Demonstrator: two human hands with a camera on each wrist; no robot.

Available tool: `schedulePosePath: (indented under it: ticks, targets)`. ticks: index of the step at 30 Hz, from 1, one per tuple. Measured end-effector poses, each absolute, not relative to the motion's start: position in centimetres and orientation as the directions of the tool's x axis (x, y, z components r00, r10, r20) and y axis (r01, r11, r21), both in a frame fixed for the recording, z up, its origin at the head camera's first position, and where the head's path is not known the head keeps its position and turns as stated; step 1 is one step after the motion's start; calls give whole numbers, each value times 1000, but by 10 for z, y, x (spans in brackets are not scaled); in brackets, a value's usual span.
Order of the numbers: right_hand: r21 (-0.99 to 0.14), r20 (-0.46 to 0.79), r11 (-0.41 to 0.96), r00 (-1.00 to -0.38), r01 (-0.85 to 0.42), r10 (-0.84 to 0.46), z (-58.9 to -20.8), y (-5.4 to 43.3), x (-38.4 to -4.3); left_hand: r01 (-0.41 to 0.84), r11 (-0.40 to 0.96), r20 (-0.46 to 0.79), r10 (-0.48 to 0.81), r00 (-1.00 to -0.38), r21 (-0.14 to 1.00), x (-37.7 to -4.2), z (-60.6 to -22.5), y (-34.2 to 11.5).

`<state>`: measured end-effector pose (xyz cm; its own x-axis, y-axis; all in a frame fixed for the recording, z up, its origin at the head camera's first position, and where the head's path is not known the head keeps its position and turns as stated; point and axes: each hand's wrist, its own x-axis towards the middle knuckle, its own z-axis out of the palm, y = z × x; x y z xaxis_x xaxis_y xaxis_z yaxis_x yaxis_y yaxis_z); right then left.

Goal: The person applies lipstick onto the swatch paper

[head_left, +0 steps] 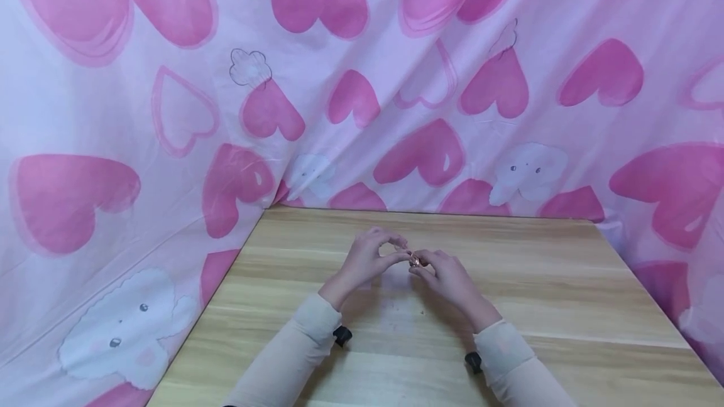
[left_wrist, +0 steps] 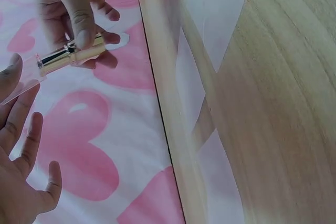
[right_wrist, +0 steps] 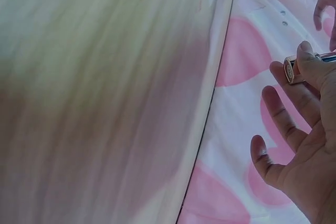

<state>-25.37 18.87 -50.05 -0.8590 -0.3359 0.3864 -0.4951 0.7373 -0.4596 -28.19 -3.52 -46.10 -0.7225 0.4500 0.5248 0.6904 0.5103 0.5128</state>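
Note:
Both hands meet above the table, toward its far half, at a small gold lipstick tube (head_left: pixel 415 260) with a clear cap (left_wrist: pixel 31 74). My right hand (head_left: pixel 452 278) pinches the gold part between thumb and fingers. In the right wrist view, the squared gold end of the lipstick tube (right_wrist: pixel 293 70) shows between thumb and forefinger, the other fingers spread. My left hand (head_left: pixel 364 259) pinches the clear cap between thumb and forefinger, its other fingers spread loosely. In the left wrist view, the cap sits in line with the tube, at its dark gold collar.
A wood-grain table (head_left: pixel 565 306) lies beneath the hands, with pale straight-edged patches on its surface in the left wrist view. A pink heart-print cloth (head_left: pixel 418 93) hangs behind and at both sides. Black devices (head_left: pixel 342 335) sit under the cuffs.

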Motion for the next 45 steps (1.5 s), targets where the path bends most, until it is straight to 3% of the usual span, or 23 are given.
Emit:
schedulePosePath:
  ticks: [18,26,35,45]
  targets:
    - [-421,455,736,-825,-530,-334,-505,196,-252,732,525,622,414,-665,433,-294,-460,-37]
    - [-439,437,743,-842,-506,-316,-502,198,-249,671,579,561,395,-727,463,-302,-464,-32]
    - [-422,484,719,-807,-553,-337,-505,199,-250,609,649,448,424,-787,456,-317,-475,-25]
    - [-447,476,711,-817,-543,-324,-506,198,-249,592,702,379,463,-801,396,-336,-490,-6]
